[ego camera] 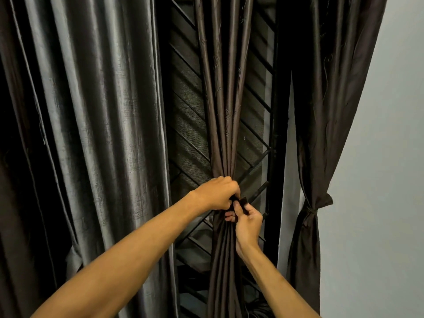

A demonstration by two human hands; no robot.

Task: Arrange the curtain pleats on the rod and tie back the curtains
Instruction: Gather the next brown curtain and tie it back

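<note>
1. Your right hand (246, 222) is nearest, palm turned toward you. Its thumb and forefinger pinch one end of the dark tie band (243, 202), and the other fingers curl loosely against the cloth below.
2. Your left hand (218, 193) sits just above, touching the right, knuckles up. Its fingers are curled tight round the gathered waist of the middle curtain (226, 111). That grip seems meant to keep the pleats bunched while the band goes round. Whether it also holds the band's other end is hidden under the fingers.
3. The middle curtain drops in narrow folds from above, narrows at your hands and spreads again below them. By the look of it, the knot is not yet made.
4. To your right, well apart, the right curtain (321, 134) is already cinched with its own thin tie (311, 211).
5. To your left, the grey curtain (91, 134) hangs loose and untied, just beside your left forearm, and may crowd your elbow.
6. The window grille (188, 134) stands close behind the bunch, and its slanted bars could snag a loose band end.
7. The pale wall (390, 157) lies at the far right, and the rod is out of view.
</note>
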